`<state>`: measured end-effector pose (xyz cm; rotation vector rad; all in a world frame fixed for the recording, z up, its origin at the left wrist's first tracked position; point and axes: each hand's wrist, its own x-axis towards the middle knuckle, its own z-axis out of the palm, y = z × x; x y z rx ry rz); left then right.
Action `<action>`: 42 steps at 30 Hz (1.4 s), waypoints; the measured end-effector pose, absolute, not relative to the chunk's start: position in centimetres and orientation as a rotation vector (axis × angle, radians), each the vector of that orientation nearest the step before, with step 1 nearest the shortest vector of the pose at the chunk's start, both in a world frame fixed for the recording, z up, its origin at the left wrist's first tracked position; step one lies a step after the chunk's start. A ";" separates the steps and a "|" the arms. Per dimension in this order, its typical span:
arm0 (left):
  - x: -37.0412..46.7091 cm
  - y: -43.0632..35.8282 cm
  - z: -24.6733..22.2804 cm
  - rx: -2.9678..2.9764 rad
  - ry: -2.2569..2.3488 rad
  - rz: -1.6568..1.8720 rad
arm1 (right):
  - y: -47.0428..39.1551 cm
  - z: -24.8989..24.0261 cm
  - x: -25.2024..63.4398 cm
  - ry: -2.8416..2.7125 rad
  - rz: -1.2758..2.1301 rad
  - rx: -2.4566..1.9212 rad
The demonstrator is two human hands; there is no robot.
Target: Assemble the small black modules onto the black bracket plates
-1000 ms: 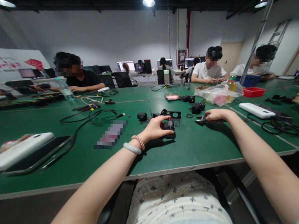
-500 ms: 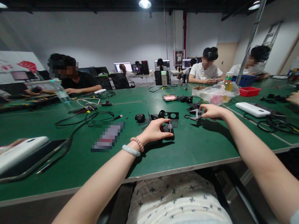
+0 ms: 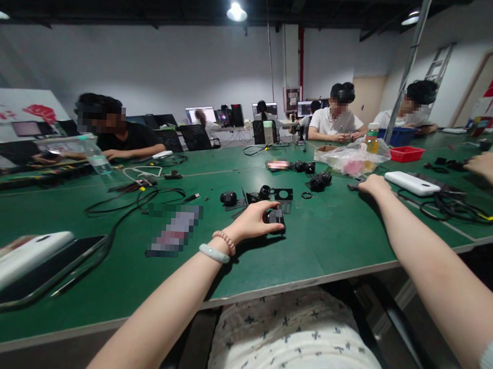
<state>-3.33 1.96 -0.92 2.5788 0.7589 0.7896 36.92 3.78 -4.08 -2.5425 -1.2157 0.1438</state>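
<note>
My left hand (image 3: 250, 220) rests low over the green table, thumb and fingers closed around a small black block-shaped device (image 3: 275, 219). Farther right, my right hand (image 3: 376, 186) has its fingertips together on a dark bracket-like piece (image 3: 355, 186), mostly covered by the fingers. Just beyond my left hand lie a black plate with a round hole (image 3: 283, 194), a black round part (image 3: 228, 198) and thin black bracket pieces. A black ring (image 3: 306, 195) and a ribbed black lens-like part (image 3: 320, 180) lie between the hands.
A phone (image 3: 176, 230) and black cables (image 3: 146, 198) lie to the left. On the right are a white power bank-like box (image 3: 412, 183), a plastic bag (image 3: 351, 157) and a red tray (image 3: 407, 154). Other people sit around the table; one person's hand (image 3: 485, 164) is at the far right.
My right hand has moved right, away from the black ring and lens-like part, carrying the bracket-like piece with it. My left hand keeps its hold on the black device.
</note>
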 end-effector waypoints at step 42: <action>-2.2 3.8 -3.2 2.973 0.831 0.334 | 3.9 -3.1 23.8 -1.807 -0.457 -1.186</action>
